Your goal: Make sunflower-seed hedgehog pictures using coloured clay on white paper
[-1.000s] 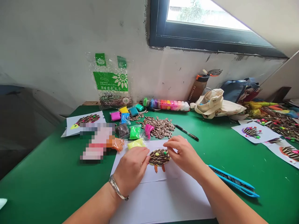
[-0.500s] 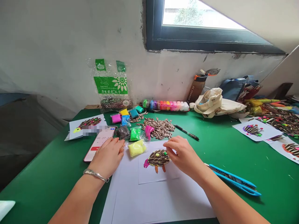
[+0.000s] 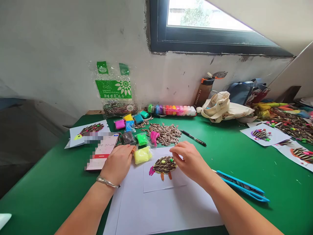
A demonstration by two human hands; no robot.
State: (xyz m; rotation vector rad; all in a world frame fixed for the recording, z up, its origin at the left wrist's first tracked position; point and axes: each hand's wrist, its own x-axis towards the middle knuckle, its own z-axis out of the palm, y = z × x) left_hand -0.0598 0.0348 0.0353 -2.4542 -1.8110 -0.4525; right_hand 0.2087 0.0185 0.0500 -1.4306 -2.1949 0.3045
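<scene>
My left hand (image 3: 119,163) is closed with curled fingers over a small packet of orange clay (image 3: 133,149), mostly covered by the fingers. Beside it lies a packet of pale yellow clay (image 3: 142,155). In a pinch, my right hand (image 3: 189,160) is at the right end of a turtle-like picture (image 3: 163,165), covering that end; whatever its fingertips hold is hidden. Dark sunflower seeds form the picture's body, with a magenta head, orange legs and yellow and green dots. It sits on a small white sheet (image 3: 156,186) over larger white paper (image 3: 168,212).
A phone (image 3: 104,151) lies left of my left hand. Behind are several clay packets (image 3: 141,139), loose sunflower seeds (image 3: 168,133), a pen (image 3: 193,137) and a seed bag (image 3: 113,89). A blue cutter (image 3: 242,186) rests to the right. Other seed pictures (image 3: 265,134) lie farther right.
My left hand has shifted right and slightly away from the phone, the orange packet moving with it toward the yellow one. My right hand stays almost still. The view has turned slightly.
</scene>
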